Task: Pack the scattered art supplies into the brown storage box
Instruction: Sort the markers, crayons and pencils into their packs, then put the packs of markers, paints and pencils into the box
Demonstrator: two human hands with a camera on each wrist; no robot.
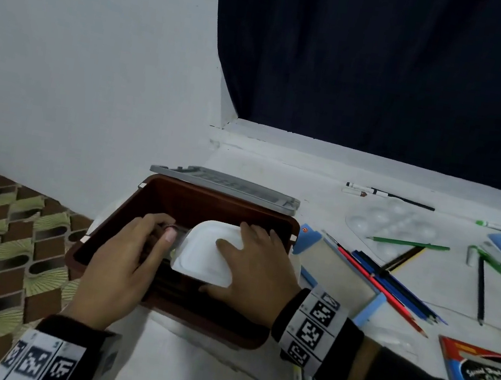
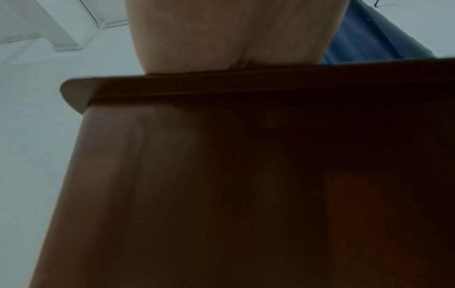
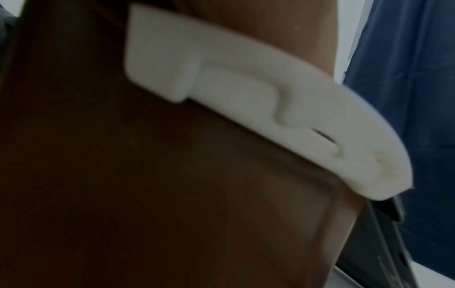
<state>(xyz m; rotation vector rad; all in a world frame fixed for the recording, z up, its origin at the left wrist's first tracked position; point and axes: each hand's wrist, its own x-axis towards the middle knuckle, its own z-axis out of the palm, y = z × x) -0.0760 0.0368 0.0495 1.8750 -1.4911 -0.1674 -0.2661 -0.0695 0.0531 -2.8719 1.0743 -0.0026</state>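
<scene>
Low in the head view, both hands reach into the brown box (image 1: 187, 200) at centre frame. The right hand (image 1: 252, 266) lies over a white palette (image 1: 205, 256), fingers (image 1: 255, 233) spread across its far edge and thumb on its top, holding it tilted inside the box. The left hand (image 1: 126, 264) curls over the near left rim, fingers closed on a small dark thing beside the palette; what it is cannot be told. Behind the box lies its grey lid (image 1: 227, 186). To the right, on the white surface (image 1: 280, 175), pencils (image 1: 391, 285) and a clear tray (image 1: 396, 228) lie scattered. Only the right wrist view shows the palette's (image 3: 246, 93) underside against the box wall (image 3: 172, 194); the left wrist view shows the box's outer wall (image 2: 221, 194) and rim.
</scene>
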